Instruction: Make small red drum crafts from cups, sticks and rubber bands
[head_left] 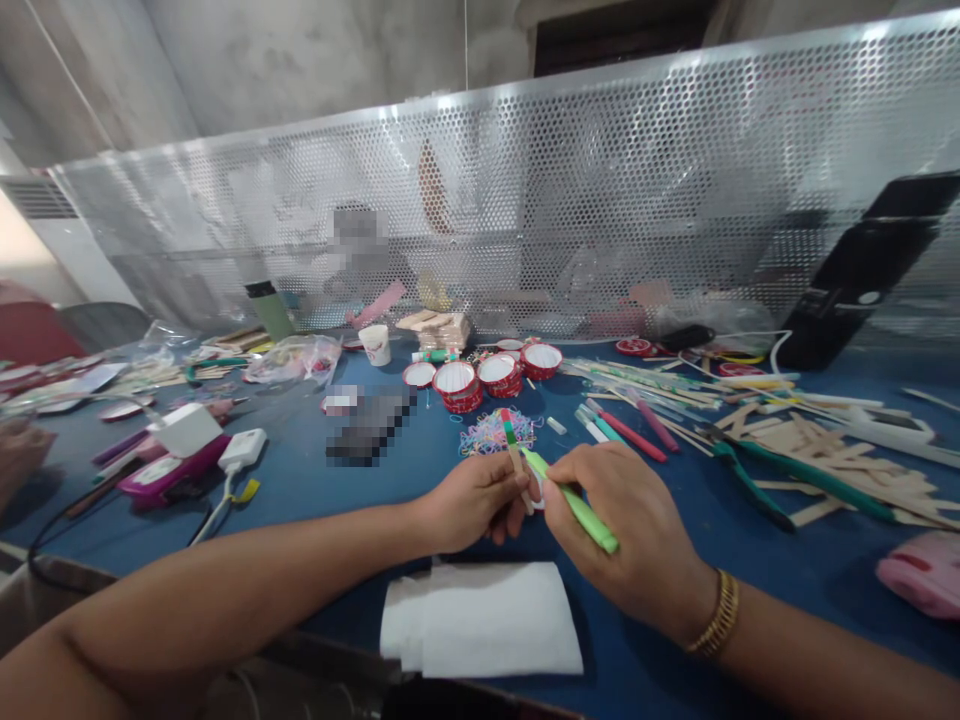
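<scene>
On the table (750, 570) at six o'clock, our left hand (465, 500) pinches a craft stick (512, 440); our right hand (630, 530) grips a green marker (577, 505) against it. We judge the tip may skid off that narrow stick.

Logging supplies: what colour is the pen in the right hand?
Light green pen; head view.

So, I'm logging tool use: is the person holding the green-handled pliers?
No, the green-handled pliers lie on the blue table, while the right hand holds a green marker.
</scene>
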